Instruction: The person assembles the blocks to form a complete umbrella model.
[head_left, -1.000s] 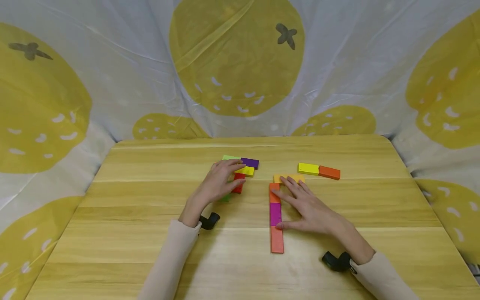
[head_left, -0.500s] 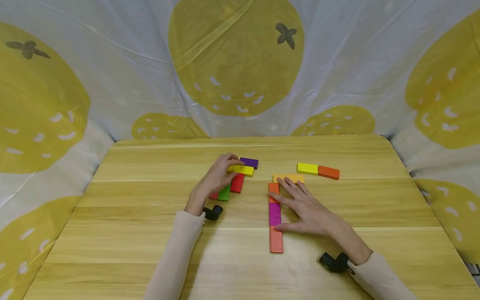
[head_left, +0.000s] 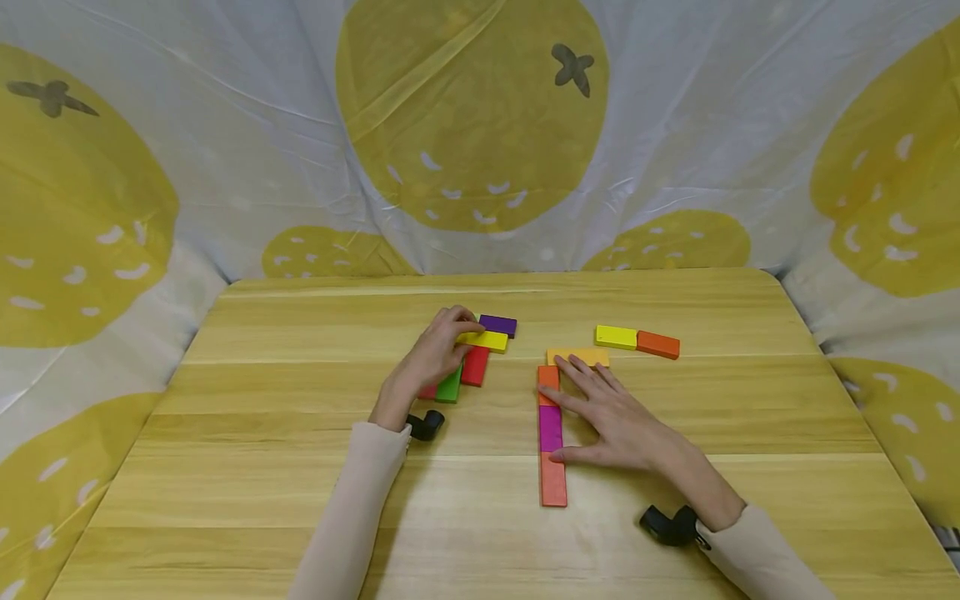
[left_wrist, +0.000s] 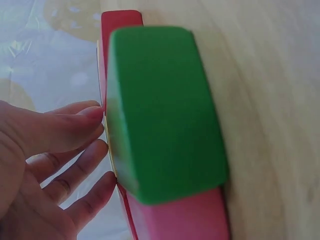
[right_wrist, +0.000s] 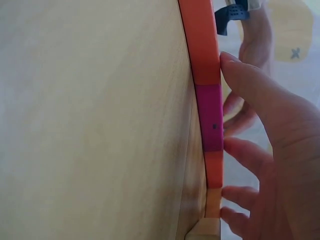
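Note:
In the head view my left hand (head_left: 431, 354) pinches a yellow block (head_left: 491, 341) between thumb and index finger. A purple block (head_left: 498, 325) lies just behind it; a red block (head_left: 475, 367) and a green block (head_left: 448, 387) are in front. Beside the green one a pinkish-red block (head_left: 427, 392) is mostly covered by the hand. My right hand (head_left: 618, 425) has its fingers spread, fingertips resting along a row: coral block (head_left: 553, 483), magenta block (head_left: 551, 429), orange block (head_left: 548, 377). Across the row's far end lies a yellow-orange block (head_left: 588, 355), also touched by fingertips.
Farther back on the right, a bright yellow block (head_left: 616, 337) and a dark orange block (head_left: 658, 345) lie end to end. All of it is on a wooden table (head_left: 225, 483), with a lemon-print cloth (head_left: 480, 125) hanging behind and at the sides.
My left hand has turned and shifted slightly, uncovering the green block and the pinkish-red one, and its thumb and index finger have closed on the yellow block. The right hand stays nearly still.

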